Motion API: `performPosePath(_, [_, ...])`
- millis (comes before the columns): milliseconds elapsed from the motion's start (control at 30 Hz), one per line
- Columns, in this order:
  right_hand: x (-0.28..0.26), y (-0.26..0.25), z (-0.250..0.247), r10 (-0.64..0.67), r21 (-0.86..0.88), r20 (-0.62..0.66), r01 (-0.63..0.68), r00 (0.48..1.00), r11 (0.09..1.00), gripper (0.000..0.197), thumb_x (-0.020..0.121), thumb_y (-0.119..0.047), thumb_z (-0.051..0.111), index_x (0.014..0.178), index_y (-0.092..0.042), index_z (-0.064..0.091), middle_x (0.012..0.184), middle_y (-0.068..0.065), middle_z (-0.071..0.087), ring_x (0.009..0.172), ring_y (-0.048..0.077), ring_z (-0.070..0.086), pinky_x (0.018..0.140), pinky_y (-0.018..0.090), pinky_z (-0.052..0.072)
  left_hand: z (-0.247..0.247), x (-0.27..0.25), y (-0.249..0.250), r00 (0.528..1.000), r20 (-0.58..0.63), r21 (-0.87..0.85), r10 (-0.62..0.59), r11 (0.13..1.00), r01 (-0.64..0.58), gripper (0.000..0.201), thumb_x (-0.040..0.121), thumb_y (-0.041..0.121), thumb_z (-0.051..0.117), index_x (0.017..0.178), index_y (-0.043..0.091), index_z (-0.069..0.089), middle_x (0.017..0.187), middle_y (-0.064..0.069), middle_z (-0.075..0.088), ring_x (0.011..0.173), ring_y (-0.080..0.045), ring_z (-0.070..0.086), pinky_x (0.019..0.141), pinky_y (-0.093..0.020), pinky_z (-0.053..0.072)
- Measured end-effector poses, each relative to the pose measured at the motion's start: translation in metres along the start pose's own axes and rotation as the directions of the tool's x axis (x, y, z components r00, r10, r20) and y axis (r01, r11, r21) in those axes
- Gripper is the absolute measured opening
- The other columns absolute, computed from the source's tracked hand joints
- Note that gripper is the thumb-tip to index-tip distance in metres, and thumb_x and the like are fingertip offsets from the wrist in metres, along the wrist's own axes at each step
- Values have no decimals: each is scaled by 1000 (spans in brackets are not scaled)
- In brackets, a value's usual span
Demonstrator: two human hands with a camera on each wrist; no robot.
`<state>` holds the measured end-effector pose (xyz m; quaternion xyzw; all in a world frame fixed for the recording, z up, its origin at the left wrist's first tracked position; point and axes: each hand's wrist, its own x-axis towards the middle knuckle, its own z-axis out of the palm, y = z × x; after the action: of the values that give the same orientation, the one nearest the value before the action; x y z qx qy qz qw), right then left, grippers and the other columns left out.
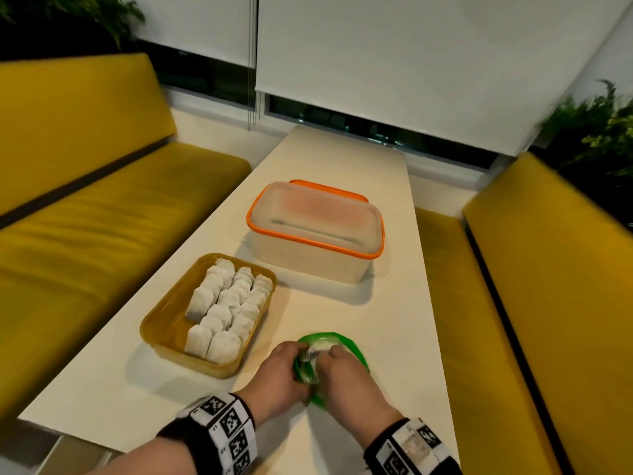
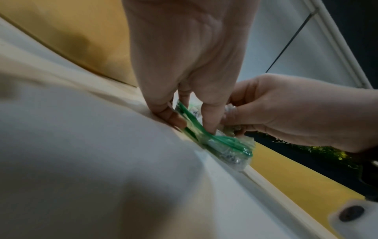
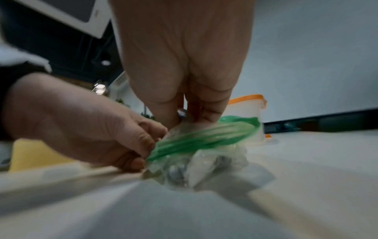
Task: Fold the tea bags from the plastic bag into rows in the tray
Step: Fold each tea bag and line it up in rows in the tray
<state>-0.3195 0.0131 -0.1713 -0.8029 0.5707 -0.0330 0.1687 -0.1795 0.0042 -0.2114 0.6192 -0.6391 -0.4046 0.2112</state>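
Now both hands are working the crumpled green-rimmed clear plastic bag (image 1: 337,344) on the counter. The left hand (image 1: 279,368) is gripping its rim; the right hand (image 1: 339,370) is seemingly pinching a tea bag inside.

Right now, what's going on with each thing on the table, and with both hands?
plastic bag: open at its green rim, lying on the table, held by both hands.
left hand: fingers pinch the bag's rim.
right hand: fingers reach into the bag's mouth.
tray: partly filled with tea bags in rows.
clear box: open, no lid on.

head view above, wrist views close, sharing plastic bag (image 1: 346,341)
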Motion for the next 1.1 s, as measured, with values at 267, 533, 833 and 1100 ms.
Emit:
performPosePath(267, [-20, 24, -27, 329, 831, -45, -147, 943, 536, 14, 82, 3, 63, 75, -9, 66, 60, 1, 58, 51, 8, 54, 55, 17, 44, -9, -8, 9, 1000, 24, 64, 8, 998, -10, 74, 72, 32, 75, 137, 22, 41, 135, -1, 41, 120, -13, 45, 94, -11, 30])
performPosePath(533, [-25, 18, -45, 255, 998, 65, -58, 965, -32, 17, 66, -6, 72, 77, 1, 62, 66, 17, 51, 58, 20, 50, 60, 28, 45, -44, -25, 59, 993, 100, -313, 55, 949, -21, 32, 91, 34, 56, 121, 20, 57, 121, 6, 59, 106, -7, 56, 88, -18, 45])
performPosePath(833, [13, -27, -65, 296, 997, 45, -23, 954, -80, 37, 70, 18, 61, 101, -2, 56, 79, 20, 56, 65, 27, 57, 62, 34, 51, -94, -9, 55, 968, 248, -808, -25, 547, 221, 17, 88, -1, 58, 104, 1, 56, 75, -11, 64, 56, -14, 61, 52, -22, 54])
performPosePath(1100, [46, -59, -68, 167, 959, 154, -188, 974, 211, 28, 60, -8, 67, 87, 1, 70, 80, 12, 68, 72, 17, 60, 68, 26, 50, -129, -3, 40, 997, 75, -880, -27, 469, 78, 13, 88, -1, 56, 100, 4, 58, 71, -11, 66, 58, -16, 64, 51, -23, 54])
